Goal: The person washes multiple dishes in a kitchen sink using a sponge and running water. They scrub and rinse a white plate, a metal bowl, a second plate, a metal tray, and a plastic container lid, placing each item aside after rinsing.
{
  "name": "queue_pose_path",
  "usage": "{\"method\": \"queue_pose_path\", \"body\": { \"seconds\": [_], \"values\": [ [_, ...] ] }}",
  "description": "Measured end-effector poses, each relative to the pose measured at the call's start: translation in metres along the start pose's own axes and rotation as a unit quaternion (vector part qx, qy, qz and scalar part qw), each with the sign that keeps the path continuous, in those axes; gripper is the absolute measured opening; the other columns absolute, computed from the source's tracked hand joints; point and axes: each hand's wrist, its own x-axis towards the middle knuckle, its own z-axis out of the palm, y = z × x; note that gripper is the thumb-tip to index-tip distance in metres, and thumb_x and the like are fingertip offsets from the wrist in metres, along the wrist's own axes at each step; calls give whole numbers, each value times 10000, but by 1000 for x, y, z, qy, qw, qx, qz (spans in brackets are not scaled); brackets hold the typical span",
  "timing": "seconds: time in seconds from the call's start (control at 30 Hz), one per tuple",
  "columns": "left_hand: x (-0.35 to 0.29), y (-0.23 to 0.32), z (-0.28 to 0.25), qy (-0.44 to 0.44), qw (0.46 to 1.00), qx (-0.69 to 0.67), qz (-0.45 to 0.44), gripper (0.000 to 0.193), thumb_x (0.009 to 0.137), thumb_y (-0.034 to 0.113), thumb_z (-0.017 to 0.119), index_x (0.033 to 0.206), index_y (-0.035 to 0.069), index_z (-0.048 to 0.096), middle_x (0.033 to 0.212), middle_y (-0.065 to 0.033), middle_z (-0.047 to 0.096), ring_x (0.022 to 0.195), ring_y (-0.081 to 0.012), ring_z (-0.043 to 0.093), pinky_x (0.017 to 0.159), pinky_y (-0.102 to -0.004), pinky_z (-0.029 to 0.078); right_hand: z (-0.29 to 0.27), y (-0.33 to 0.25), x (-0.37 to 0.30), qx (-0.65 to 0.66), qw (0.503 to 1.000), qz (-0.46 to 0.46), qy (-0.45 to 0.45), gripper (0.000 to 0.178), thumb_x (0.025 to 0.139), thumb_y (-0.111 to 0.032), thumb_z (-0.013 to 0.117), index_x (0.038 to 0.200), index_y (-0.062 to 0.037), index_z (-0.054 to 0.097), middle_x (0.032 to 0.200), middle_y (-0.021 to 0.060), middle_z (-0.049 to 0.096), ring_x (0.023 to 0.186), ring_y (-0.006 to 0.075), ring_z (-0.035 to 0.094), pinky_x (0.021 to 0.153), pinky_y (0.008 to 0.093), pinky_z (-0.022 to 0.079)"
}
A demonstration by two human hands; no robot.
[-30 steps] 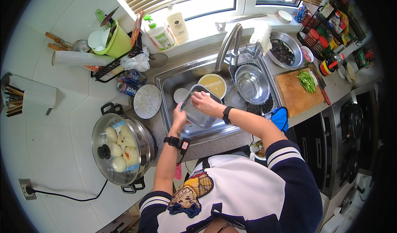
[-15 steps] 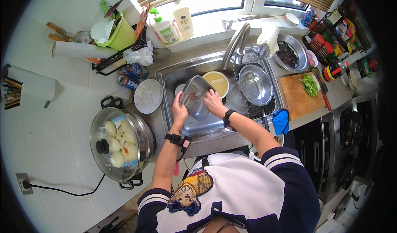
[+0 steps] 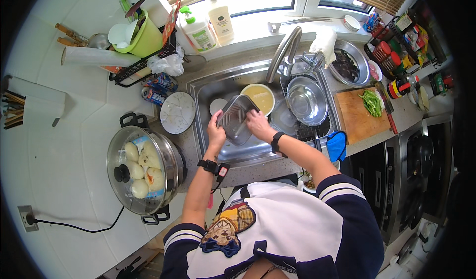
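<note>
Over the left part of the steel sink (image 3: pixel 230 156), my left hand (image 3: pixel 216 132) grips a see-through rectangular container (image 3: pixel 235 114) by its left side, tilting it. My right hand (image 3: pixel 260 125) reaches over the container's right wall with its fingers bent together inside; whatever they may hold is hidden. Just behind the container stands a white bowl (image 3: pixel 260 96) of cloudy yellowish liquid. A small pale round dish (image 3: pixel 217 105) lies in the sink, partly covered by the container. Right of my right hand, a steel basin (image 3: pixel 306 100) rests on a black rack.
A faucet (image 3: pixel 284 56) arches over the sink's back. On the left are a plate (image 3: pixel 178 113) and a lidded steamer (image 3: pixel 170 172) of buns. To the right, a cutting board (image 3: pixel 354 123) bears cut greens and a knife (image 3: pixel 388 111), beside a basin (image 3: pixel 364 76) of dark food.
The container has tilted and shifted slightly down in the picture. My right hand's fingers have moved a little lower along its inside, while my left hand keeps its grip.
</note>
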Motion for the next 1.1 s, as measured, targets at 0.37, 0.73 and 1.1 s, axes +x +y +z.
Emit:
{"method": "queue_pose_path", "body": {
  "seconds": [0.37, 0.73, 1.1],
  "values": [
    [-12, -39, -15, 81, 955, -207, -198, 593, 893, -26, 433, 1464, 75, 312, 1174, -109, 592, 917, -247, 660, 561, -422, 615, -19, 27, -32, 355, 883, 220, 215, 403, 861, -180, 695, 1207, -5, 581, 1159, 147, 617, 1076, 257, 587, 873, 419, 484],
    [-6, 1, 12, 4, 941, -189, -279, 467, 900, 86, 598, 1324, 37, 408, 1133, -157, 599, 1004, -295, 653, 765, -443, 600, -17, 39, -8, 681, 586, 439, 23, 380, 727, -98, 718, 1071, 30, 620, 969, 110, 671, 894, 176, 623, 788, 324, 498],
    [-19, 42, 22, -247, 818, 421, 305, 150, 934, 229, 618, 888, 86, 615, 869, -97, 687, 951, -324, 664, 970, -490, 475, -21, 70, -6, 742, 483, 445, -131, 347, 912, -184, 653, 1133, 81, 625, 989, 131, 675, 820, 204, 661, 679, 360, 539]
  ]
}}
